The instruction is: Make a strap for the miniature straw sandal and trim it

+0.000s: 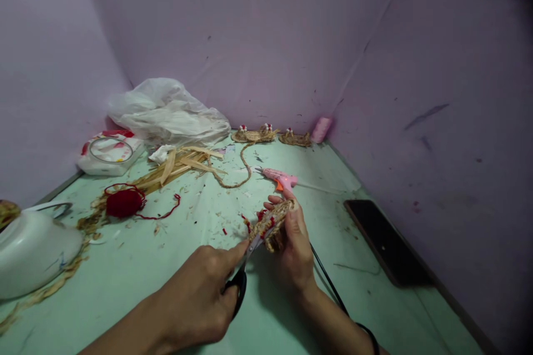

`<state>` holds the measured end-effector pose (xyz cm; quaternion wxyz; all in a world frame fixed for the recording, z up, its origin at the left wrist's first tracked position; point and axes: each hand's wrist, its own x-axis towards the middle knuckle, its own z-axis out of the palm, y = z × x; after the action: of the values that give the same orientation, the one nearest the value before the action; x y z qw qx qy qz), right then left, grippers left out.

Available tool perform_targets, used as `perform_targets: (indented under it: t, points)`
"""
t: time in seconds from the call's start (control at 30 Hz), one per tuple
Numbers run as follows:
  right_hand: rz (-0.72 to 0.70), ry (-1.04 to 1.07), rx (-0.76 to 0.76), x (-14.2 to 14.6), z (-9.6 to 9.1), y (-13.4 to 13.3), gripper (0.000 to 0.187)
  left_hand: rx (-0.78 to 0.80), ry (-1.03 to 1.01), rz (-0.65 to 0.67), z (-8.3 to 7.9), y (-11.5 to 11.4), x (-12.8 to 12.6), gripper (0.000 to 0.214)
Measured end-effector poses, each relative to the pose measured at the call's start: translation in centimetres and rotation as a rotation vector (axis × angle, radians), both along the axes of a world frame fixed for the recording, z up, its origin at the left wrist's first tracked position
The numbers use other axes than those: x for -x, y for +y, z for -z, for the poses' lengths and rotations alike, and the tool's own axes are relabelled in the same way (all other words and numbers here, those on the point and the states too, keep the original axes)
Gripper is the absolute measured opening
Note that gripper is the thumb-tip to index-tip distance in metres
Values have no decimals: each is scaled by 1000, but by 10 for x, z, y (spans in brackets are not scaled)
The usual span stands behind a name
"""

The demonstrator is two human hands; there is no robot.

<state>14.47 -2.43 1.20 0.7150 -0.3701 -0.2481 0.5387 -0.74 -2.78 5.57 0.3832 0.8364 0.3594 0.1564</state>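
My left hand [204, 294] is closed round the black handles of a pair of scissors [252, 248], one finger stretched along toward the blades. The blades reach up against a small braided straw piece [270, 222] with red yarn worked into it. That piece sits in my right hand [297, 249], thumb on the near side and fingers behind, partly hidden. Loose red yarn ends stick out at its left edge. Just beyond my right hand lies a pink glue gun [281, 178] with an orange trigger.
Left are a red yarn ball [125, 202], a white bowl [37, 249], straw strips [166, 172] and a wipes pack [110, 152]. Behind are a plastic bag [166, 113], braided straw pieces [254, 136] and a pink spool [321, 129]. A phone [385, 241] lies right; a black cable [328, 277] passes my right arm.
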Motion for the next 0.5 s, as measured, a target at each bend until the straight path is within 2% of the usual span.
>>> perform_targets:
  t: [0.2, 0.33, 0.5]
  points:
    - [-39, -35, -55, 7, 6, -2, 39, -194, 241, -28, 4, 2, 2, 66]
    - [-52, -45, -75, 10, 9, -3, 41, -188, 302, 37, 6, 3, 3, 72]
    - [-43, 28, -20, 6, 5, -3, 42, -142, 225, 108, 9, 4, 5, 70]
